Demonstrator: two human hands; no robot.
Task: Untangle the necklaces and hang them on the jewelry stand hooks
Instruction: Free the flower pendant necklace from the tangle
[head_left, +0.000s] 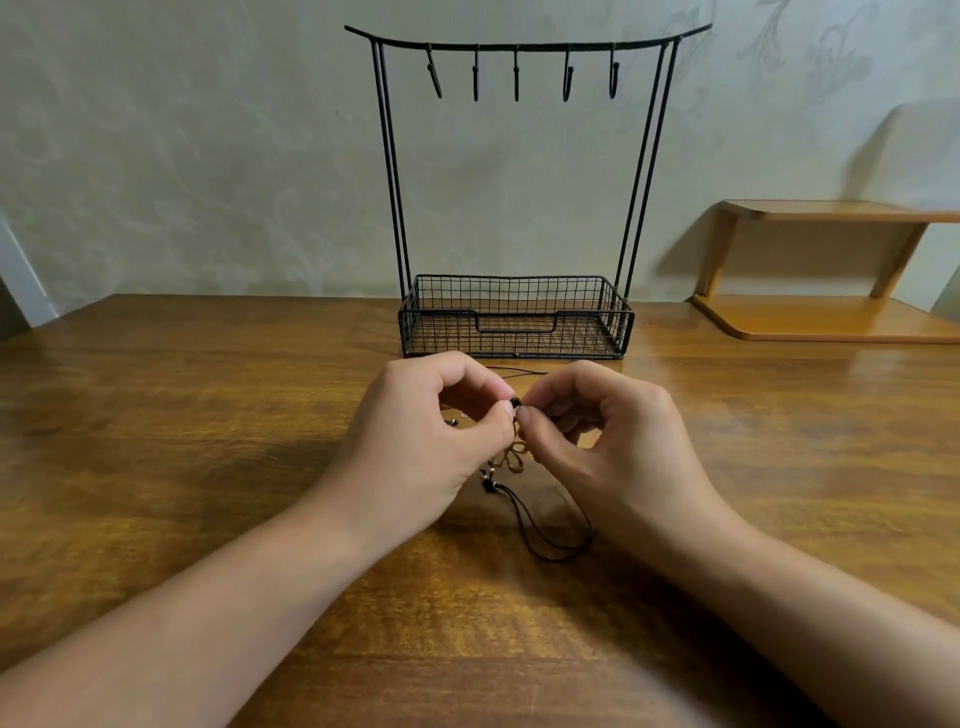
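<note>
Left hand and right hand both curled, fingertips pinching a small black bead on the tangled necklaces, just above the worktop. Forearms reaching in low, knuckles up. Risk: pulling apart too hard, tightening the cord knot; all hooks on the jewelry stand beyond bare.

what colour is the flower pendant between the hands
Gold-toned, on a black cord; pendant shows in the head view.
</note>
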